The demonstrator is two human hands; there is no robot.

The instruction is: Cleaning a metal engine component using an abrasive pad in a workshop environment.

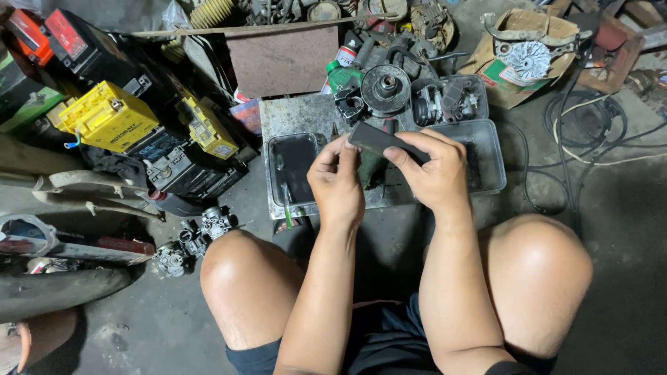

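While the person squats over a grey concrete floor, both hands meet above a scuffed metal sheet (pixel 295 114) crowded with parts. The right hand (pixel 434 173) grips a flat, dark, oblong strip (pixel 379 141) between thumb and forefinger, its matte surface tilted up toward the left. The left hand (pixel 337 182) is curled close, fingertips touching the strip's near end; whether it pinches it cannot be told. Below them, largely hidden by the hands, lies a dull greenish part (pixel 375 170).

On the sheet, left of the hands, sits a shallow tray (pixel 292 167) of black, glossy liquid, with a green-handled tool (pixel 285 201) lying over its edge. Right of the hands stands a clear plastic tub (pixel 486 156), grimy inside; behind it a second tub (pixel 451 101) holds small metal pieces. A round, dark pulley (pixel 385 89) rises just beyond the strip.

To the left, yellow and black batteries (pixel 111 118) are stacked, boxy and hard-edged, and two cast-metal carburettors (pixel 198 239) lie on the floor by the left knee. Black cables (pixel 577 132) loop across the floor at right, near a torn cardboard box (pixel 528 55) holding a finned silver part.
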